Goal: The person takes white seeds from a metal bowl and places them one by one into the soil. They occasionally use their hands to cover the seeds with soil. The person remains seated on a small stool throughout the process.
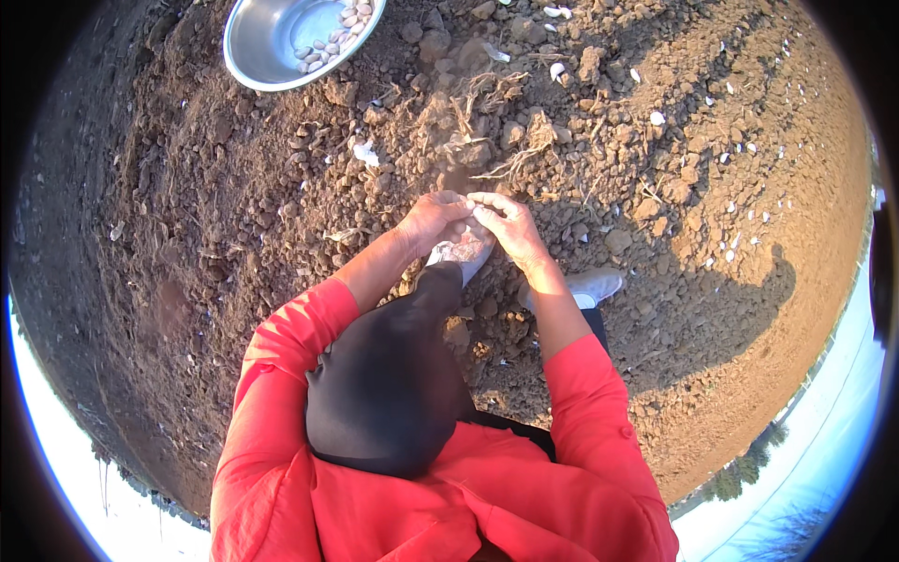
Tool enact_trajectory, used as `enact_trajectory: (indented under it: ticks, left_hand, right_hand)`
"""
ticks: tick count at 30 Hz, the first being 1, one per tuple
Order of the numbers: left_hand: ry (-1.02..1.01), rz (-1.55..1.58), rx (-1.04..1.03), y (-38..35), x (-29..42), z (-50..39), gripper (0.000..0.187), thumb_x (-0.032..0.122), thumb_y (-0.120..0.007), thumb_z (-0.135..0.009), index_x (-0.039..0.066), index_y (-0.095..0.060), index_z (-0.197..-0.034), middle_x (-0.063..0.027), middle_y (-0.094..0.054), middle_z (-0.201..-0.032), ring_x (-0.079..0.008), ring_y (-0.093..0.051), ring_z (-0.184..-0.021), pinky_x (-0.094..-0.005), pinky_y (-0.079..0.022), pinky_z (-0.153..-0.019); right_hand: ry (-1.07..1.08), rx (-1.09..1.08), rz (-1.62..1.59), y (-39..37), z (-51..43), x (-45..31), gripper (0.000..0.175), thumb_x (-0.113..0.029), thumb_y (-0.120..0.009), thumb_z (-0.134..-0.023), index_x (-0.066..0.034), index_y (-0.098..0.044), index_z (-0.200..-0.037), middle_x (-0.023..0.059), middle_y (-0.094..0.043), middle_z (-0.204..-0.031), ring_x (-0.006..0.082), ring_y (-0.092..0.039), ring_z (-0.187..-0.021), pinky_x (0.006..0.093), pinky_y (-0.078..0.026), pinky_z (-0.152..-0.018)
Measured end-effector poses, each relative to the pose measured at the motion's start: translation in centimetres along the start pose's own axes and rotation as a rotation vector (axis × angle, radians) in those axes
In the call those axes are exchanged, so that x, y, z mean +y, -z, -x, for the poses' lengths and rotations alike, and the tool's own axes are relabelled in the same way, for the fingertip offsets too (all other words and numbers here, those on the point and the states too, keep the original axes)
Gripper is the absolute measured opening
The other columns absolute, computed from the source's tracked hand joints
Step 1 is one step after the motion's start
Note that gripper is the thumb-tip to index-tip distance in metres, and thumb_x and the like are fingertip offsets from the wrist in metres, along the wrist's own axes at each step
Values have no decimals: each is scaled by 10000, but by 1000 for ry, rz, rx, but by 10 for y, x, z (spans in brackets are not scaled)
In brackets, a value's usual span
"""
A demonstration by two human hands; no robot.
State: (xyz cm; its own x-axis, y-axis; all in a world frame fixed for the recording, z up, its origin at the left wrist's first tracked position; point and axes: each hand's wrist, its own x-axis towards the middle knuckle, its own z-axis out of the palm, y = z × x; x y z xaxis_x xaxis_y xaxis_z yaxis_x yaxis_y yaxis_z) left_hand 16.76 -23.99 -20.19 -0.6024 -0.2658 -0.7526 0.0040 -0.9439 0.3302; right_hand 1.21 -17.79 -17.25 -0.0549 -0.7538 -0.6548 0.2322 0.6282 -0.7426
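My left hand [437,219] and my right hand [507,226] meet at the fingertips, thumbs and forefingers pinched together above my shoe [469,254]. Whatever may lie between the fingers is too small and too covered to make out. Ahead and to the left, a stainless steel bowl [261,43] rests on the soil. Inside it, garlic cloves [331,50] are gathered along the right side, and part of the metal bottom shows. Pale cloves also lie in the earth to the right, among them a single white clove [657,118].
Cloddy brown soil [246,183] surrounds me. Dry roots [523,151] and a scrap of white papery skin [366,153] lie ahead of my hands. My other shoe [593,284] stands to the right, beside my shadow [702,323].
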Motion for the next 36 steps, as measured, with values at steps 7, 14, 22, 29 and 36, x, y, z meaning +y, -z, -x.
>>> enact_trajectory:
  ticks: [7, 14, 22, 29, 36]
  left_hand:
    - [28, 56, 29, -1, 0, 0, 140, 140, -519, -917, 7, -563, -916, -78, -643, -779, -89, -553, -577, -226, -484, -494]
    - [-6, -50, 63, -4, 4, 2, 206, 161, -493, -932, -11, -550, -1031, -82, -637, -835, -98, -560, -633, -235, -492, -537]
    - [-150, -365, 34, -24, 24, -10, 407, 216, -542, -905, -27, -473, -1224, -76, -620, -889, -103, -570, -677, -231, -487, -546]
    - [-206, -483, 53, -58, 80, -54, 304, 236, -479, -936, -16, -540, -1096, -58, -619, -777, -105, -570, -574, -234, -480, -509]
    - [-436, -434, 72, -66, 130, -50, 344, 278, -467, -945, -25, -516, -1101, -108, -641, -901, -118, -600, -661, -245, -499, -594]
  right_hand:
    - [113, 53, 226, 4, -2, 8, 143, -106, -584, -878, -25, -625, -988, 21, -636, -835, 64, -575, -691, 212, -476, -606]
    - [-27, 240, 82, 17, -13, 11, 128, -122, -612, -855, -13, -613, -920, 35, -621, -779, 92, -591, -640, 237, -511, -565]
    - [88, 502, 568, 73, -57, 5, 144, -138, -650, -814, -3, -609, -842, 50, -623, -714, 107, -589, -588, 264, -494, -530]
    - [274, 565, 1075, 62, -74, -1, 160, -202, -578, -822, -43, -582, -804, 164, -626, -736, 339, -612, -686, 402, -486, -627]
    - [238, 493, 1238, 55, -87, -13, 105, -163, -589, -799, -68, -572, -841, 143, -615, -839, 343, -603, -796, 440, -486, -698]
